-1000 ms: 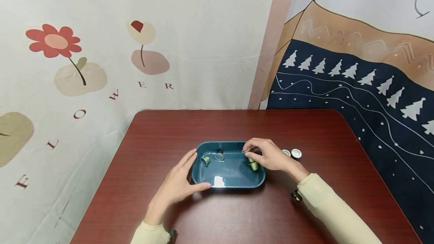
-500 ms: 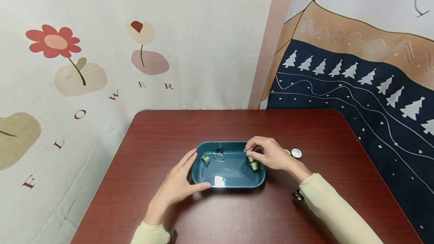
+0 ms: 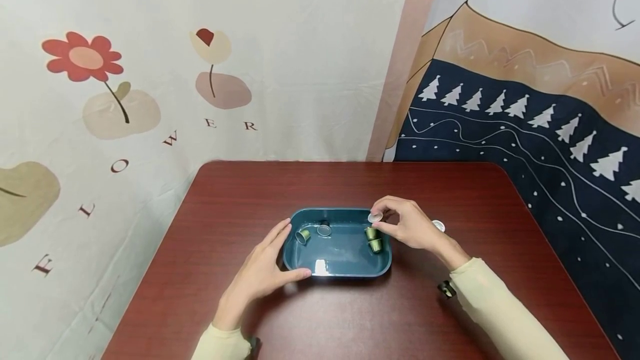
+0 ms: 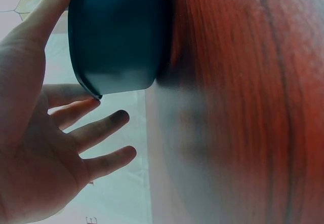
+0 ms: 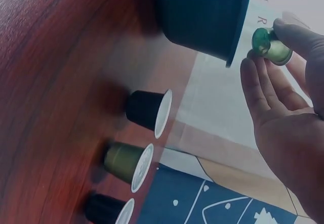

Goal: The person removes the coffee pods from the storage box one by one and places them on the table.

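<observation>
My right hand (image 3: 412, 225) pinches a green coffee capsule (image 5: 276, 49) between thumb and fingertips. The capsule is above the right back corner of the blue tray (image 3: 345, 251), pale lid upward in the head view. At the tray's left end, my left hand (image 3: 260, 274) spans the side with fairly straight fingers, thumb by the front rim and fingertips at the back corner. Two green capsules (image 3: 375, 245) lie together inside at the right. Toward the left of the tray lie another green capsule (image 3: 303, 236) and a dark capsule (image 3: 324, 229).
Right of the tray, capsules stand in a row on the red-brown table (image 3: 320, 321): a dark one (image 5: 147, 111), an olive-green one (image 5: 126, 164) and another dark one (image 5: 107, 210). In the head view my right hand hides most of them. Printed cloth (image 3: 310, 71) hangs behind the table.
My right hand has lifted the green capsule and moved slightly right, toward the tray's right back corner. The capsule's lid has come into view. My left hand stays at the tray's left end.
</observation>
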Motion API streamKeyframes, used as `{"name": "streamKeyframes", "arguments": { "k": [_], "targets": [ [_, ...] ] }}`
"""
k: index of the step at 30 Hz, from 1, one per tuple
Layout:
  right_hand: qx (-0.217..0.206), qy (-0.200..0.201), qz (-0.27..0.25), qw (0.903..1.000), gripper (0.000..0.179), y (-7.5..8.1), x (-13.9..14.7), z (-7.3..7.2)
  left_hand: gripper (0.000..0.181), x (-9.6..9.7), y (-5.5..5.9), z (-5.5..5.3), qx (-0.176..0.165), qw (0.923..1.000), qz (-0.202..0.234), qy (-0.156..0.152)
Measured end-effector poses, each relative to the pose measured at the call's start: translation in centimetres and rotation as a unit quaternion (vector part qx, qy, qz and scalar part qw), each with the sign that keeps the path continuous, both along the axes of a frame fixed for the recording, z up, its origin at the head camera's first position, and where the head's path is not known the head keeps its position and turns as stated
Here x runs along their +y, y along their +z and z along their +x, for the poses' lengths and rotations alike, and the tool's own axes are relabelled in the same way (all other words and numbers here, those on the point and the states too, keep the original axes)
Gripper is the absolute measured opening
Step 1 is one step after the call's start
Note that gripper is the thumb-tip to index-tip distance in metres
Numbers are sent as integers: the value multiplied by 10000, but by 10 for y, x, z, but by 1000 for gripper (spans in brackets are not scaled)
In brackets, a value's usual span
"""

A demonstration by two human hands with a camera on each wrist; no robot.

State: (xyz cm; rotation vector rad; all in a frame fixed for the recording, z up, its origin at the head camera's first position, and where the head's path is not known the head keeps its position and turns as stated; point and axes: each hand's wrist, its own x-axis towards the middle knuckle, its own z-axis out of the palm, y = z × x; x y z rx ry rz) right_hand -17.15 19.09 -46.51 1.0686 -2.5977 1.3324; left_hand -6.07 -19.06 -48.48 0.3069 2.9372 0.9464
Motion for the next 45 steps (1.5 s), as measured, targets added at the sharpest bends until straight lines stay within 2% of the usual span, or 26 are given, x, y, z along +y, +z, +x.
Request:
{"name": "streamKeyframes", "arguments": {
  "k": [9, 16, 21, 34, 45],
  "targets": [
    [-91, -311, -18, 9995, 34, 3, 15, 1, 124, 1, 2, -1, 9, 10000, -27, -15],
    [-112, -580, 148, 9981, 34, 4, 27, 3, 125, 0, 1, -1, -22, 10000, -29, -22],
    [-172, -743, 65, 9971, 35, 2, 36, 4, 125, 0, 0, -1, -25, 10000, -28, -30],
    [82, -1188, 164, 9927, 40, -3, 62, 8, 125, 0, 0, -2, -12, 10000, -26, -39],
    [291, -1566, 21, 9872, 40, -7, 89, 13, 125, -1, 0, -3, -19, 10000, -54, -57]
  ]
}}
